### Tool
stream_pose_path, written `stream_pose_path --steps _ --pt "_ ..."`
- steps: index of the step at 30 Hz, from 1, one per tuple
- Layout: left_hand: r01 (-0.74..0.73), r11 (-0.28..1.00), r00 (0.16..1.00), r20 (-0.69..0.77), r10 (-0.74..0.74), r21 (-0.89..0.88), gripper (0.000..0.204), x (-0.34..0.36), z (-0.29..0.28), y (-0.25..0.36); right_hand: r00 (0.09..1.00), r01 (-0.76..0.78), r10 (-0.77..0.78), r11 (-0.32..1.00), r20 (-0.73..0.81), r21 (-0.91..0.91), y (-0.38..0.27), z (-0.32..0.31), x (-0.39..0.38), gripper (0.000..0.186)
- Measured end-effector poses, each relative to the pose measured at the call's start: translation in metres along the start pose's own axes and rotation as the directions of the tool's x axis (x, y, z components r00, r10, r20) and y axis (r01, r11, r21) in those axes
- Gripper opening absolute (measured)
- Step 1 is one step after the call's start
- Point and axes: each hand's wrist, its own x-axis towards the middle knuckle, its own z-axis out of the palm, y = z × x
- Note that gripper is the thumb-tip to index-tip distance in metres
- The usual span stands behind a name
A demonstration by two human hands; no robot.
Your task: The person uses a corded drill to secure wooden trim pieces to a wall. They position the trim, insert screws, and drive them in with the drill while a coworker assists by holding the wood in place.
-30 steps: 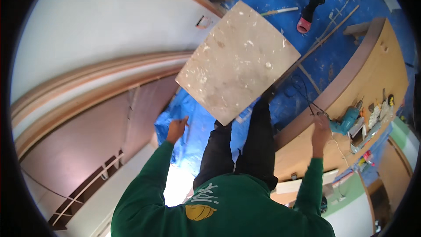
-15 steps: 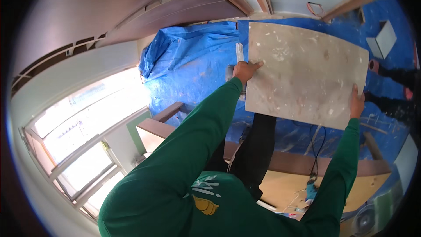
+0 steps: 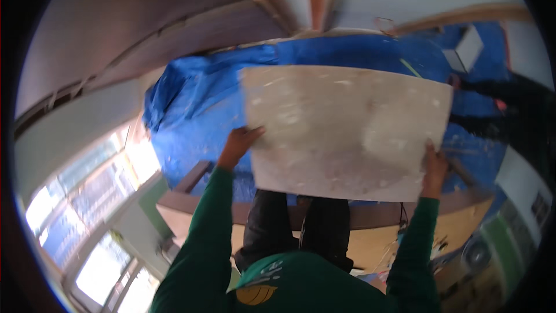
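Note:
A wide, flat board point(image 3: 341, 133), greyish tan with pale splotches and scuffs, is held out in front of me above the floor. My left hand point(image 3: 236, 146) is closed on its left edge, the thumb lying over the upper face. At the opposite edge my right hand point(image 3: 434, 171) grips it near the lower right corner, thumb also on top. The fingers of both hands are partly hidden beneath the board. Motion blurs the board slightly.
A blue tarp point(image 3: 194, 130) covers the floor and lies bunched at the far left. A brown-edged bench point(image 3: 469, 200) stands close by my legs. Another person's dark-clothed legs point(image 3: 492, 104) are at the right. A white box-like piece point(image 3: 466, 49) lies beyond them.
The board has shifted left and nearer to me, levelling out, with both hands still on it. My view has turned too, and my left arm is now less stretched across.

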Motion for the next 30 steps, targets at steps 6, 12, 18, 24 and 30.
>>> stream_pose_path --steps 6,12,18,24,30 --pt "0.142 0.989 0.949 -0.293 -0.121 0.050 0.052 -0.040 -0.144 -0.076 0.979 0.082 -0.099 0.991 0.178 0.104 -0.070 0.123 -0.130 0.048" --pt "-0.013 0.990 0.928 -0.368 0.064 0.141 0.058 0.010 -0.270 -0.192 0.945 0.091 -0.089 0.996 0.315 0.008 -0.001 0.316 -0.151 0.059" --pt "0.221 0.974 0.887 -0.403 -0.224 -0.055 0.063 0.097 -0.290 -0.252 0.939 0.037 -0.026 0.999 0.342 -0.026 -0.015 0.407 -0.160 0.065" --pt "0.207 0.978 0.881 -0.438 -0.179 0.016 0.076 0.162 -0.332 -0.354 0.884 0.211 -0.081 0.948 0.460 -0.239 -0.049 0.426 -0.152 0.065" --pt "-0.128 0.965 0.704 -0.665 0.250 0.227 0.041 0.118 -0.229 -0.271 0.748 0.658 -0.477 0.627 0.463 -0.417 -0.023 0.391 -0.194 0.065"
